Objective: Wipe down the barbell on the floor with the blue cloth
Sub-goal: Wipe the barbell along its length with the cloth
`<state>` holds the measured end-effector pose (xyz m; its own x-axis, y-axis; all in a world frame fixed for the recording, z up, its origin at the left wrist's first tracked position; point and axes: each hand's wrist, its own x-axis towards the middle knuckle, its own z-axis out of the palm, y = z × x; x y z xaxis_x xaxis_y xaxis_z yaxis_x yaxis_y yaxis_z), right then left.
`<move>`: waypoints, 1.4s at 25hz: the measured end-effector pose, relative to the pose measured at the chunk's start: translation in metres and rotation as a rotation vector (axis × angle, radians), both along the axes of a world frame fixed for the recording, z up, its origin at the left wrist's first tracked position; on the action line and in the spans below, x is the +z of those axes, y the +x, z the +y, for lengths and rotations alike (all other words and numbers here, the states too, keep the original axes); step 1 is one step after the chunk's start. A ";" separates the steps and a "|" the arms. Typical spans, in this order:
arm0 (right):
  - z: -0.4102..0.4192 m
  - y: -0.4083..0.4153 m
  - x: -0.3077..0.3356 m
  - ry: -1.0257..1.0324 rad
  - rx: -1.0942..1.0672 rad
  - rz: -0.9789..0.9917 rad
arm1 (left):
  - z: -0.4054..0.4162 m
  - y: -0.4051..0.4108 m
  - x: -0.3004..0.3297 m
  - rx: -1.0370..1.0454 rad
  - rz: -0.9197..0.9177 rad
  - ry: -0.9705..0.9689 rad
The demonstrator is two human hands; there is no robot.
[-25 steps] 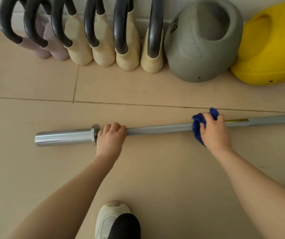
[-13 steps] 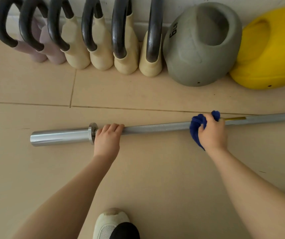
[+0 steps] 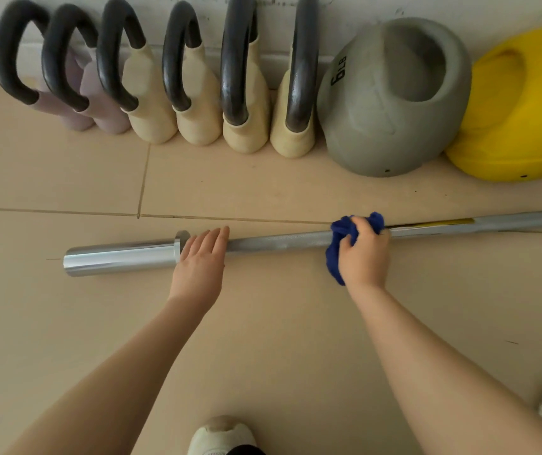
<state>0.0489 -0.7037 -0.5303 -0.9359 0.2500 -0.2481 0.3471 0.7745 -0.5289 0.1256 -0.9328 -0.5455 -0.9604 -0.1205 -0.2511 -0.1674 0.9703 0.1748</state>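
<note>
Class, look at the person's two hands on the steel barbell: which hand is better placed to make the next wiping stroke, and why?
The right hand: it grips the crumpled blue cloth around the grey steel barbell shaft. The left hand lies flat and clothless beside the collar, better suited to steadying.

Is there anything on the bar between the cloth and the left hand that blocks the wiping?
Nothing visible does. The barbell shaft lies bare between the blue cloth and the left hand.
</note>
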 end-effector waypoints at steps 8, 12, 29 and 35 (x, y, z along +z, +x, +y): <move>-0.011 -0.009 -0.008 0.021 -0.062 0.025 | -0.026 0.006 0.005 -0.016 -0.009 -0.141; -0.069 0.019 -0.002 -0.077 0.103 0.044 | -0.039 0.010 0.004 0.055 -0.101 -0.153; -0.127 0.013 0.002 0.017 0.479 -0.079 | -0.060 -0.001 0.002 -0.011 -0.031 0.042; -0.147 0.027 0.000 0.001 0.245 -0.022 | -0.068 0.003 -0.003 -0.113 0.092 -0.095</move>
